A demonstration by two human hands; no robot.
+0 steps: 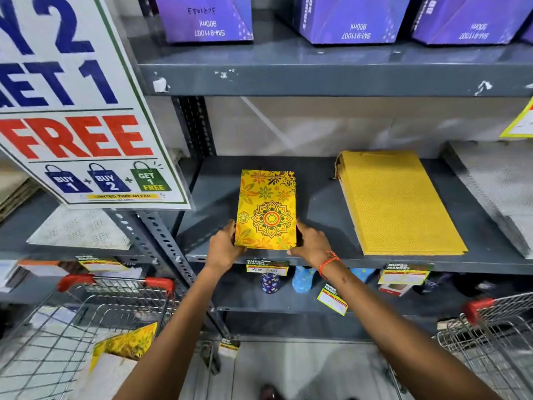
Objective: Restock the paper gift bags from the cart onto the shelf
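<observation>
Grey shelf: both hands grip floral gift bag, seemingly flat.

We are seeing everything through a single wide-angle camera worn on the head, looking forward and down at the grey shelf, which is sitting close in front at roughly chest height. Above the shelf, the next board up is filling the top of the frame; below the shelf, lower boards and the floor are showing. Left of the shelf, a promotional sign is looming very near the lens. Below and left of the shelf, a wire cart is appearing, its contents perhaps blurred by the lens edge.
</observation>
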